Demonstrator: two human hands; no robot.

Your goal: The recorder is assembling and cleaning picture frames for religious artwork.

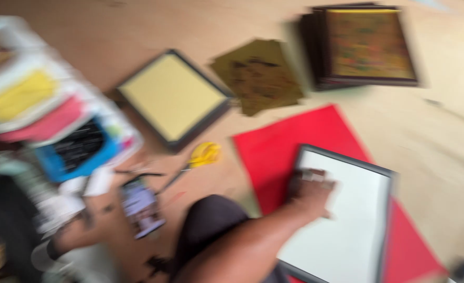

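The whole view is blurred by motion. My right hand (311, 189) reaches across my dark-clad knee (211, 220) and lies on the upper left edge of a dark picture frame with a white face (355, 220), fingers curled over its rim. The frame rests on a red sheet (295, 141) spread on the wooden floor. My left hand (88, 220) is a blur at the lower left, close to a phone (140, 207) with a lit screen on the floor. Its fingers cannot be made out.
Yellow-handled scissors (203, 155) lie left of the red sheet. Behind them are a dark frame with a yellow face (173, 98), loose gold-patterned prints (260, 76) and a stack of dark frames (365, 47). Coloured paper packs (48, 120) pile up at the left.
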